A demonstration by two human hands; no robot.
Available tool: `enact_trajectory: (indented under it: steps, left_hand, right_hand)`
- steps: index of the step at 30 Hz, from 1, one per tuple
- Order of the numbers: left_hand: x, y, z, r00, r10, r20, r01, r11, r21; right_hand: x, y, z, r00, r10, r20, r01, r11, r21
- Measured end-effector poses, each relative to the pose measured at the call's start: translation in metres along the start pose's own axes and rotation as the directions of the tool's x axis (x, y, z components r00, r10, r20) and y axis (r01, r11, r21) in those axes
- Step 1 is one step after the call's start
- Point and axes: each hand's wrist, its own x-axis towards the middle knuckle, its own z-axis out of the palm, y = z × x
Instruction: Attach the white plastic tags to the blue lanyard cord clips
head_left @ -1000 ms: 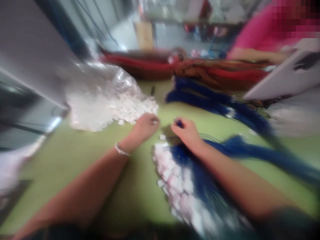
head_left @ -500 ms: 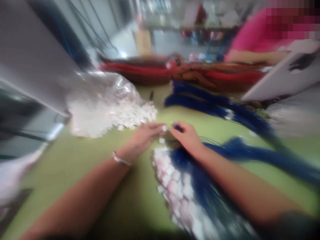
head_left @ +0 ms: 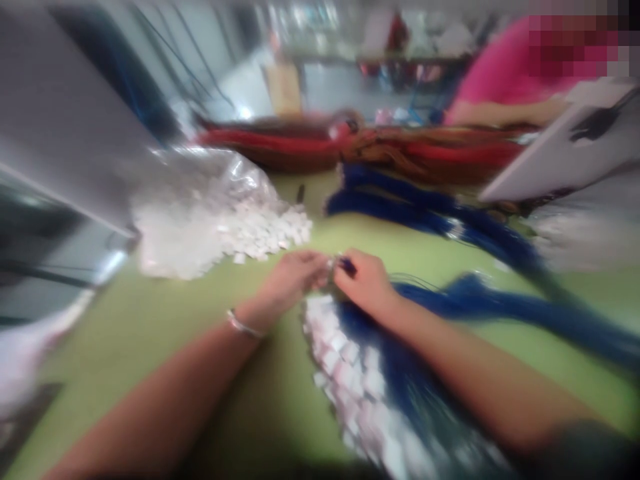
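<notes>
My left hand (head_left: pixel 300 275) is closed on a small white connector (head_left: pixel 330 264), pinched at its fingertips. Touching or nearly touching it, my right hand (head_left: pixel 364 275) grips dark blue wires (head_left: pixel 346 267) whose ends point left toward the connector. Blur hides the exact contact between them. Just below my hands lies a bundle of blue wires (head_left: pixel 415 373) with many white connectors (head_left: pixel 345 360) on their ends. Beyond my left hand, loose white connectors (head_left: pixel 270 230) spill from a clear plastic bag (head_left: pixel 190 200).
More blue wire bundles (head_left: pixel 395 200) lie behind and right on the green table (head_left: pixel 125 333). Red and brown wires (head_left: pixel 300 147) run along the back. A person in a pink top (head_left: pixel 493 70) is beyond, near a pale panel (head_left: pixel 545 147). Another plastic bag (head_left: pixel 575 233) sits right.
My hands have come together, so the connector in the left now meets the wire ends in the right. A second white piece seen below the left fingers no longer shows.
</notes>
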Motion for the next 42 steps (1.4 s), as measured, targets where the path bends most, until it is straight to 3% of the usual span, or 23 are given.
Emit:
enact_trajectory:
  steps: [5,10,15,19,22,24,25,27,28,29,32,37,40,42]
  left_hand:
    - [0.002,-0.007,-0.003,0.997,0.046,-0.061,-0.041,0.995,0.093]
    - [0.004,-0.009,-0.005,0.994,0.049,-0.094,-0.037,0.992,0.124]
    - [0.002,-0.01,-0.005,0.996,0.05,-0.07,-0.033,0.974,0.225]
    - [-0.006,-0.003,-0.001,0.996,0.06,0.058,-0.078,0.918,0.389]
    - [-0.007,0.004,-0.004,0.974,0.072,0.214,-0.178,0.828,0.532]
    - [-0.002,0.007,-0.012,0.969,0.222,0.108,-0.24,0.736,0.634]
    - [0.002,0.008,-0.017,0.942,0.336,0.008,-0.248,0.678,0.692]
    - [0.012,0.009,-0.028,0.844,0.52,-0.131,-0.211,0.547,0.81]
    - [0.017,0.009,-0.033,0.817,0.559,-0.14,-0.181,0.479,0.859]
    - [0.022,0.009,-0.036,0.817,0.564,-0.121,-0.154,0.415,0.897]
    - [0.029,0.006,-0.041,0.852,0.52,-0.059,-0.112,0.291,0.95]
    - [0.024,0.001,-0.041,0.863,0.505,0.01,-0.156,0.247,0.956]
    - [0.017,0.002,-0.039,0.808,0.585,0.065,-0.257,0.251,0.933]
    - [0.013,0.003,-0.035,0.756,0.654,0.022,-0.317,0.337,0.887]
  right_hand:
    - [0.003,0.004,-0.001,0.991,0.098,0.088,-0.109,0.984,0.14]
    - [0.006,0.006,-0.004,0.972,0.162,0.172,-0.188,0.971,0.15]
    - [0.005,0.005,-0.005,0.964,0.137,0.227,-0.185,0.962,0.202]
    - [0.01,0.005,-0.008,0.925,0.318,0.206,-0.377,0.83,0.411]
    - [0.013,0.005,-0.011,0.888,0.406,0.215,-0.454,0.702,0.549]
    - [0.013,0.004,-0.012,0.883,0.394,0.255,-0.465,0.656,0.595]
    - [0.013,0.003,-0.012,0.882,0.381,0.277,-0.468,0.638,0.611]
    - [0.012,0.002,-0.01,0.882,0.36,0.303,-0.468,0.61,0.639]
    - [0.011,0.002,-0.009,0.883,0.354,0.308,-0.467,0.602,0.648]
    - [0.011,0.002,-0.008,0.883,0.35,0.312,-0.467,0.596,0.653]
    - [0.01,0.002,-0.006,0.884,0.347,0.314,-0.467,0.605,0.645]
    - [0.01,0.001,-0.005,0.911,0.348,0.221,-0.41,0.707,0.576]
    - [0.01,-0.001,-0.007,0.943,0.294,0.157,-0.332,0.796,0.506]
    - [0.009,-0.001,-0.007,0.954,0.269,0.13,-0.298,0.825,0.48]
